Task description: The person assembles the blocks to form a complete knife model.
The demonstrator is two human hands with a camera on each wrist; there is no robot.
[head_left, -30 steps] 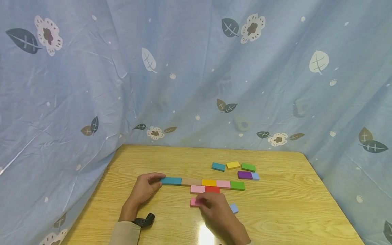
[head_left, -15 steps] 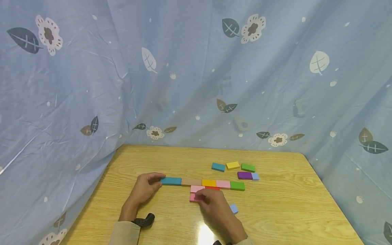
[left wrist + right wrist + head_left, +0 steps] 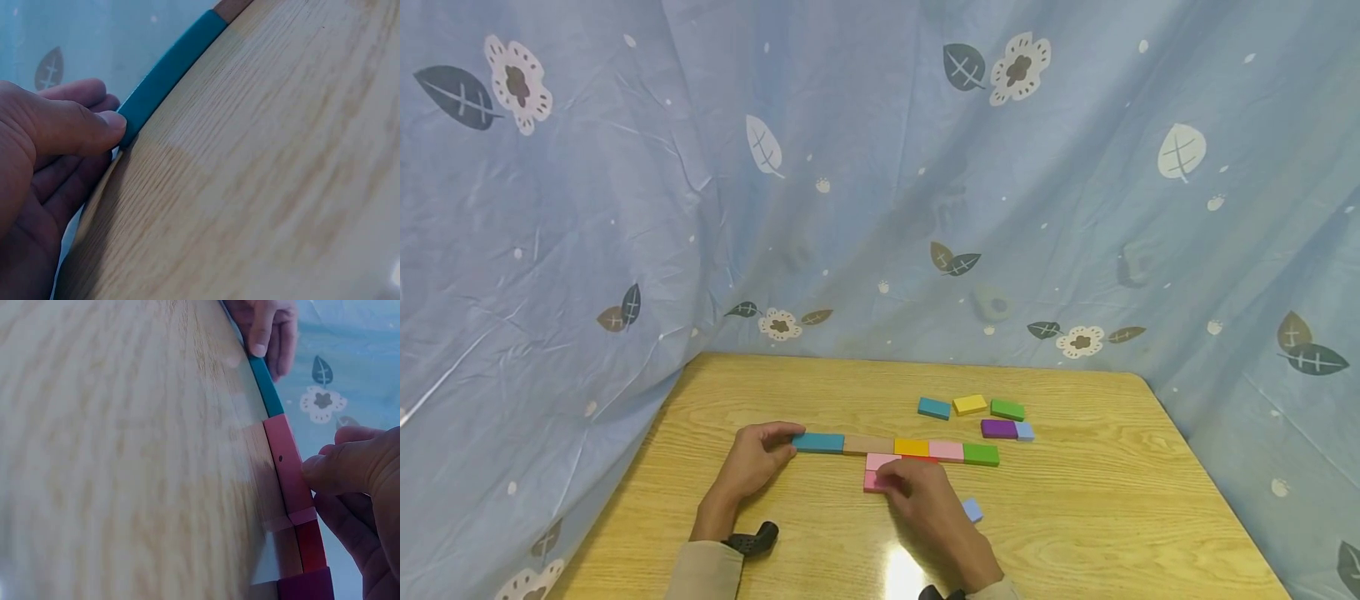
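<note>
In the head view, my left hand (image 3: pixel 756 458) pinches the left end of a teal-blue block (image 3: pixel 818 443). Its thumb (image 3: pixel 112 125) lies against the block's end in the left wrist view. A row runs rightward from there: tan (image 3: pixel 868 445), orange (image 3: pixel 912 448), light pink (image 3: pixel 946 452) and green (image 3: pixel 981 455) blocks. Below it sit a second light pink block (image 3: pixel 882 462) and a red one (image 3: pixel 923 459). My right hand (image 3: pixel 921 500) pinches a darker pink block (image 3: pixel 289 465), flush against the front of that second light pink block and partly covered by my fingers.
Behind the row lie loose blue (image 3: pixel 934 408), yellow (image 3: pixel 970 405) and green (image 3: pixel 1007 410) blocks, plus a purple block (image 3: pixel 998 429) touching a small light blue one (image 3: pixel 1025 432). Another light blue block (image 3: pixel 972 510) lies beside my right wrist. A patterned curtain (image 3: pixel 880 208) borders the table (image 3: pixel 1075 517).
My right hand has slid the darker pink block away from me, closing the gap to the light pink block. My left hand has stayed at the blue block's end.
</note>
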